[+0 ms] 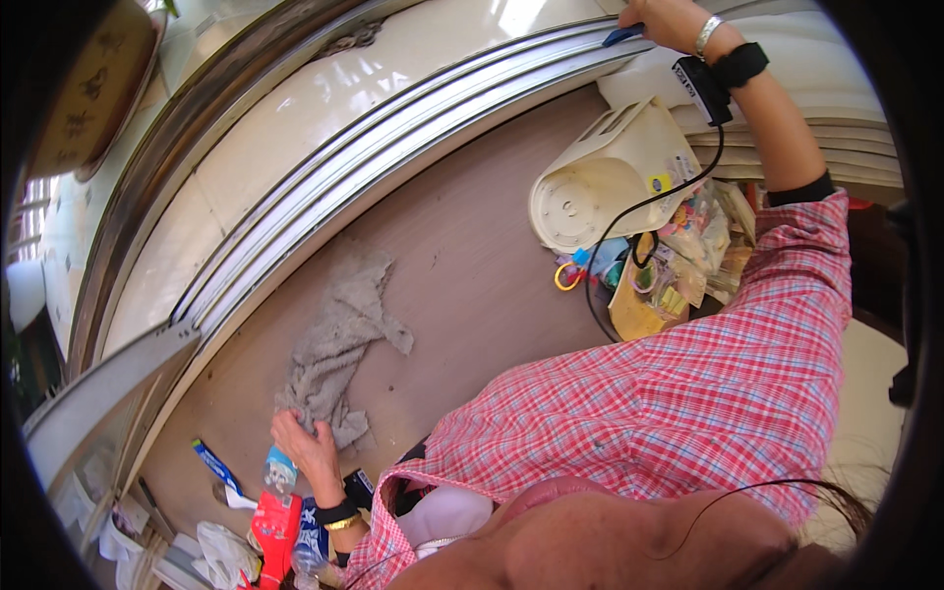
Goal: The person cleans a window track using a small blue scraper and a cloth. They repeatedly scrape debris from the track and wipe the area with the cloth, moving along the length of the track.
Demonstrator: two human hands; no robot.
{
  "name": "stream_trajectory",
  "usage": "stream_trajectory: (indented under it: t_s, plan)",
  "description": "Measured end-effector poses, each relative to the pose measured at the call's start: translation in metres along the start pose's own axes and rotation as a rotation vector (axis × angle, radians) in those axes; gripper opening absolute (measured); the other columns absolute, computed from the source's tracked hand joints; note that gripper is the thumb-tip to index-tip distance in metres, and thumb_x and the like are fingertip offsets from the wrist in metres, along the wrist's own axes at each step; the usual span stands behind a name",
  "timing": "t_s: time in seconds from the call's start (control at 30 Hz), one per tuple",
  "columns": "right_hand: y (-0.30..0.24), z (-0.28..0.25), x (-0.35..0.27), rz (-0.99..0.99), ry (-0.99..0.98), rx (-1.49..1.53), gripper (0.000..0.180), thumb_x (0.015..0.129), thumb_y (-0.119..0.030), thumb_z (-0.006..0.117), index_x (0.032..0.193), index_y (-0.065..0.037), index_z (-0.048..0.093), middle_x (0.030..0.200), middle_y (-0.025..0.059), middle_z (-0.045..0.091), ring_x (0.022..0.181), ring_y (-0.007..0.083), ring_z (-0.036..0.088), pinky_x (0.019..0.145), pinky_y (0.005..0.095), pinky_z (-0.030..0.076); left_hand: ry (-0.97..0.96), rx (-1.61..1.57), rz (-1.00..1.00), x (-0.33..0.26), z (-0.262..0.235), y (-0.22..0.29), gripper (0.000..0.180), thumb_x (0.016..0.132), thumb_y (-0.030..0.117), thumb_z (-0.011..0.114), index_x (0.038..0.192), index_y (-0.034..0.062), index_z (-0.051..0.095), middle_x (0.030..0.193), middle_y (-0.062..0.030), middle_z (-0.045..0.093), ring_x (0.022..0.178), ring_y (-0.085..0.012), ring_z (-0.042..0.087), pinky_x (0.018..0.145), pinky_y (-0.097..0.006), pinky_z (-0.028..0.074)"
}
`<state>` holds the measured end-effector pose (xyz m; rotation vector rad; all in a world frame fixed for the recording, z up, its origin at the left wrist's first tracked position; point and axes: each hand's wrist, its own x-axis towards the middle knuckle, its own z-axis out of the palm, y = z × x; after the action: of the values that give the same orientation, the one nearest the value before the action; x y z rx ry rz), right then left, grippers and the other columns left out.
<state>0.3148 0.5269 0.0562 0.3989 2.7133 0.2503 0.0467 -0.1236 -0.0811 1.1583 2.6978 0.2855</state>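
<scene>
My left hand (307,444) presses down on the near end of a crumpled grey rag (339,344) that lies on the brown floor. My right hand (669,22) reaches far up to the metal sliding-door track (423,128) and grips a small blue tool (622,35) whose tip rests in the track. A black band with a small device and a dangling black cable (629,211) is strapped on that wrist, beside a silver bracelet.
A cream plastic container (605,177) lies on its side by a heap of colourful small items (678,256). Near my left wrist sit a plastic bottle (280,472), a red packet (275,536) and a blue tube (214,464). Pale tiles lie beyond the track.
</scene>
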Motion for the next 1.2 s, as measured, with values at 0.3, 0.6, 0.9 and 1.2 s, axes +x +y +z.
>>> stream_trajectory:
  t_s: [0.3, 0.6, 0.9, 1.2]
  plan:
    - [0.046, 0.047, -0.031, 0.387, 0.023, 0.004, 0.014, 0.075, -0.011, 0.057, 0.078, -0.008, 0.070, 0.078, 0.0149, 0.067, 0.076, 0.0329, 0.065, 0.068, 0.0413, 0.052, -0.009, -0.082, -0.002, -0.003, 0.005, -0.006, 0.035, 0.065, 0.001, 0.056, 0.099, -0.0011, 0.047, 0.094, -0.0185, 0.047, 0.094, -0.0384, 0.046, 0.083, -0.045, 0.036]
    - [0.061, 0.078, -0.031, 0.549, -0.158, -0.303, 0.018, 0.082, -0.017, 0.054, 0.078, -0.011, 0.071, 0.078, 0.0135, 0.068, 0.077, 0.0307, 0.067, 0.068, 0.0428, 0.053, -0.003, -0.081, 0.025, -0.005, 0.009, -0.012, 0.038, 0.064, -0.001, 0.055, 0.101, -0.0020, 0.047, 0.094, -0.0189, 0.046, 0.093, -0.0387, 0.045, 0.082, -0.045, 0.036]
    - [0.043, 0.090, -0.022, 0.555, -0.194, -0.484, 0.018, 0.083, -0.016, 0.053, 0.078, -0.011, 0.070, 0.076, 0.0107, 0.068, 0.074, 0.0305, 0.066, 0.064, 0.0443, 0.051, -0.011, -0.049, 0.005, -0.006, 0.009, -0.011, 0.038, 0.066, 0.003, 0.055, 0.103, -0.0004, 0.047, 0.095, -0.0173, 0.046, 0.094, -0.0376, 0.045, 0.079, -0.045, 0.035]
    - [0.006, 0.066, -0.041, 0.411, 0.123, -0.248, 0.018, 0.079, -0.011, 0.054, 0.085, -0.013, 0.071, 0.075, 0.0117, 0.066, 0.075, 0.0304, 0.064, 0.066, 0.0420, 0.049, 0.016, -0.050, 0.014, -0.007, 0.012, -0.014, 0.038, 0.066, 0.004, 0.056, 0.102, 0.0007, 0.047, 0.095, -0.0166, 0.046, 0.095, -0.0375, 0.045, 0.079, -0.045, 0.035]
